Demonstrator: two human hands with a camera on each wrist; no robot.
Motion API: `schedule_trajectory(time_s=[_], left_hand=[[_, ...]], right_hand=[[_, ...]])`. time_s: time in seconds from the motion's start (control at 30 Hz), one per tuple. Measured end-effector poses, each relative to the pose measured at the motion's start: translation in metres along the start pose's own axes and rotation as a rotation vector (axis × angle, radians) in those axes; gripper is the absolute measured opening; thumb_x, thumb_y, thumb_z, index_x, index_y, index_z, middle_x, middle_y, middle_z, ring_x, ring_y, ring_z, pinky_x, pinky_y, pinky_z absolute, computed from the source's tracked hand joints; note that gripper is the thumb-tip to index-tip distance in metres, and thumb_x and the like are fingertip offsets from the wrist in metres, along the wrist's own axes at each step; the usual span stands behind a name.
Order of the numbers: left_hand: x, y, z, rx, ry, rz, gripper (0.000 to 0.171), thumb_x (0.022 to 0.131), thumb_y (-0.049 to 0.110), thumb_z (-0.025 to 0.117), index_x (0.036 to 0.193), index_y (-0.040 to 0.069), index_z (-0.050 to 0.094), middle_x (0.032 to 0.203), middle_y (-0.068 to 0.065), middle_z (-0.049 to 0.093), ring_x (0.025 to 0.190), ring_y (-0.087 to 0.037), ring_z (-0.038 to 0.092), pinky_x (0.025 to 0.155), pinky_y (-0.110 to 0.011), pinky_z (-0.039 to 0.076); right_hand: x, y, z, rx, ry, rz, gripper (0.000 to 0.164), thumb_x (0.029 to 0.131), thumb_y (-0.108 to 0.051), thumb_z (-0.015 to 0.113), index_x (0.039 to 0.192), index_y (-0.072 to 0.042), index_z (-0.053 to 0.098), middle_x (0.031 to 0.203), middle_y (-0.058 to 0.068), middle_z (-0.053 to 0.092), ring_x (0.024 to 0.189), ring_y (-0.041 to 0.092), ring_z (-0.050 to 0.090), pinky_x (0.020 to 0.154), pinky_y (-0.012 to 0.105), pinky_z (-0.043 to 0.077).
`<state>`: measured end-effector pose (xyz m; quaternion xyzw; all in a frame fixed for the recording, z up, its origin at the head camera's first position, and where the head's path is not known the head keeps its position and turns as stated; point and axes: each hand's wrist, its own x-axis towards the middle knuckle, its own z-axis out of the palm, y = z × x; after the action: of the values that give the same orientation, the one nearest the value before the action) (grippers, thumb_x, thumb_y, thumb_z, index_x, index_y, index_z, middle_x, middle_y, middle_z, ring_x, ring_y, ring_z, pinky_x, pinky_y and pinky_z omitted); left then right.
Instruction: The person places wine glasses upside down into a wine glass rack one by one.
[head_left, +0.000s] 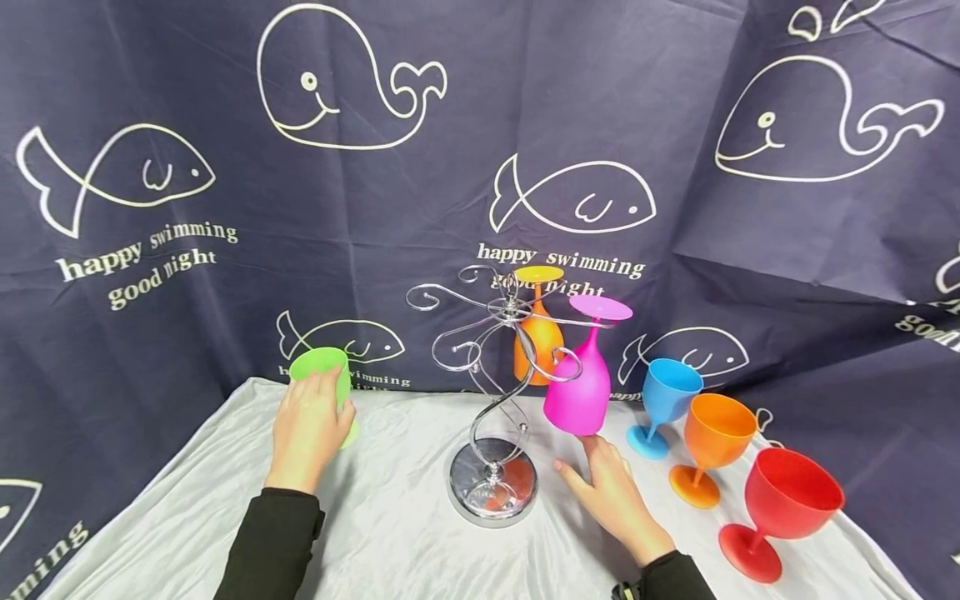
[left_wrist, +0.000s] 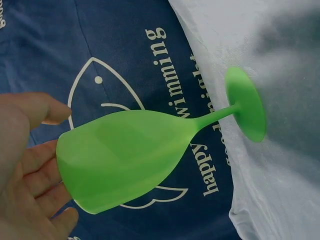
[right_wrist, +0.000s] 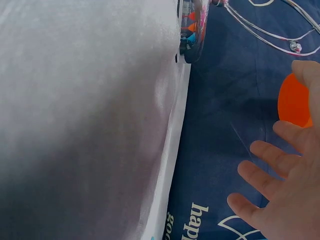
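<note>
A green goblet (head_left: 343, 385) stands upright on the cloth at the left. My left hand (head_left: 307, 417) is at its rim; in the left wrist view the thumb stands apart from the bowl (left_wrist: 125, 160), and the fingers pass behind the rim. My right hand (head_left: 618, 496) has its fingers spread just below an upside-down magenta goblet (head_left: 581, 387). Whether a fingertip touches that rim I cannot tell. The magenta goblet and an orange goblet (head_left: 538, 346) hang by their feet on the right arms of a chrome goblet rack (head_left: 491, 408). In the right wrist view the right hand (right_wrist: 285, 170) holds nothing.
A blue goblet (head_left: 670, 392), another orange goblet (head_left: 716, 429) and a red goblet (head_left: 791, 496) stand upright in a row at the right. White cloth (head_left: 390, 517) covers the table. A dark curtain (head_left: 420, 217) with whale and fish drawings hangs behind.
</note>
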<state>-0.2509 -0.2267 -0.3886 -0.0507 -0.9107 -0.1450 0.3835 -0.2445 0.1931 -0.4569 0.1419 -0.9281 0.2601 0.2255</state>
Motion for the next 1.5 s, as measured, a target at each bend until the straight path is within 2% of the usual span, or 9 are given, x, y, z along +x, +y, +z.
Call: schedule_trajectory(time_s=[0.13, 0.37, 0.6, 0.77, 1.0, 1.2, 1.5], left_hand=[[-0.003, 0.003, 0.001, -0.005, 0.068, 0.007, 0.047, 0.083, 0.007, 0.071, 0.127, -0.006, 0.064, 0.113, -0.027, 0.070, 0.109, -0.047, 0.062, 0.096, -0.057, 0.051], [-0.003, 0.008, 0.000, 0.034, 0.166, 0.016, 0.033, 0.082, 0.004, 0.071, 0.114, -0.003, 0.072, 0.100, -0.021, 0.075, 0.095, -0.045, 0.067, 0.081, -0.056, 0.055], [-0.003, 0.012, -0.004, 0.048, 0.186, -0.028, 0.022, 0.084, 0.000, 0.065, 0.104, -0.001, 0.075, 0.095, -0.018, 0.076, 0.087, -0.043, 0.068, 0.071, -0.057, 0.054], [-0.006, 0.015, -0.009, 0.051, 0.174, -0.045, 0.018, 0.085, -0.002, 0.064, 0.099, 0.000, 0.074, 0.092, -0.017, 0.075, 0.083, -0.044, 0.068, 0.062, -0.060, 0.053], [-0.017, 0.020, -0.018, 0.041, 0.153, -0.020, 0.020, 0.079, -0.006, 0.068, 0.096, 0.000, 0.074, 0.087, -0.016, 0.075, 0.078, -0.043, 0.067, 0.060, -0.059, 0.052], [-0.027, 0.026, -0.027, 0.040, 0.191, 0.024, 0.020, 0.078, -0.005, 0.070, 0.097, 0.000, 0.073, 0.086, -0.016, 0.075, 0.077, -0.042, 0.067, 0.060, -0.058, 0.053], [-0.034, 0.037, -0.044, 0.045, 0.260, 0.099, 0.019, 0.079, -0.003, 0.072, 0.098, 0.001, 0.074, 0.088, -0.014, 0.076, 0.079, -0.037, 0.068, 0.062, -0.053, 0.054]], right_hand=[[-0.002, 0.001, 0.000, 0.003, -0.005, 0.008, 0.057, 0.093, -0.038, 0.073, 0.136, -0.004, 0.058, 0.127, 0.018, 0.066, 0.120, 0.042, 0.060, 0.093, 0.065, 0.046], [-0.001, 0.001, 0.000, 0.003, -0.015, 0.009, 0.058, 0.094, -0.039, 0.072, 0.138, -0.005, 0.057, 0.128, 0.018, 0.066, 0.120, 0.042, 0.060, 0.094, 0.065, 0.046], [0.000, 0.000, -0.001, 0.000, -0.024, 0.015, 0.057, 0.094, -0.040, 0.071, 0.137, -0.005, 0.058, 0.129, 0.017, 0.065, 0.121, 0.041, 0.060, 0.094, 0.064, 0.046], [0.000, 0.000, -0.002, -0.003, -0.023, 0.015, 0.056, 0.094, -0.040, 0.071, 0.137, -0.005, 0.058, 0.128, 0.016, 0.066, 0.121, 0.040, 0.060, 0.093, 0.063, 0.046], [-0.001, 0.001, -0.001, 0.003, -0.019, 0.010, 0.056, 0.095, -0.041, 0.070, 0.137, -0.005, 0.058, 0.128, 0.016, 0.066, 0.120, 0.040, 0.060, 0.093, 0.063, 0.046], [-0.001, 0.002, 0.001, 0.003, -0.017, 0.006, 0.056, 0.095, -0.040, 0.070, 0.137, -0.006, 0.058, 0.128, 0.016, 0.066, 0.120, 0.040, 0.061, 0.093, 0.063, 0.047], [-0.001, 0.001, 0.000, 0.012, -0.026, 0.010, 0.056, 0.095, -0.039, 0.071, 0.137, -0.005, 0.057, 0.129, 0.017, 0.065, 0.121, 0.041, 0.060, 0.095, 0.065, 0.046]])
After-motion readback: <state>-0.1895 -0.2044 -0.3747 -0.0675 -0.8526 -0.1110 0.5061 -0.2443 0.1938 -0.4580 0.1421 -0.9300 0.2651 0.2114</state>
